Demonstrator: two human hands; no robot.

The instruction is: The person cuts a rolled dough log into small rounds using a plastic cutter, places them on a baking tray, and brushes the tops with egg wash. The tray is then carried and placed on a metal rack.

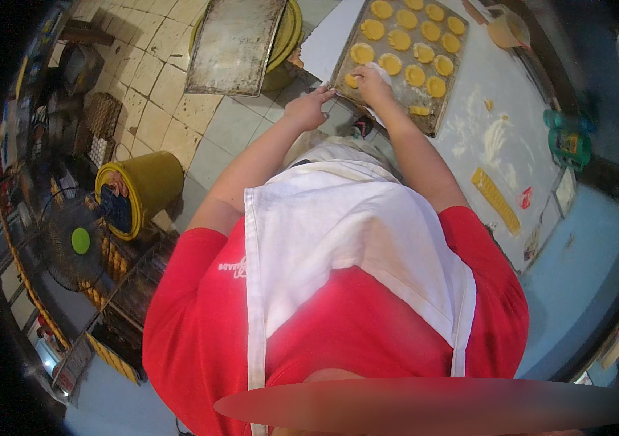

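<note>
A metal baking tray lies at the near edge of a white table, holding rows of round yellow dough pieces with raised rims. My right hand is over the tray's near left corner, its fingertips on one dough round; something white shows beside that hand, and I cannot tell what it is. My left hand reaches to the tray's corner with its fingers extended, and whether it grips the rim is unclear. A small dough strip lies on the tray at the right of my right hand.
On the floured table lie a long yellow dough strip and dough scraps. A clear measuring jug and a green container stand along its far side. Another baking tray rests on a yellow bucket. A yellow bin and a fan stand left.
</note>
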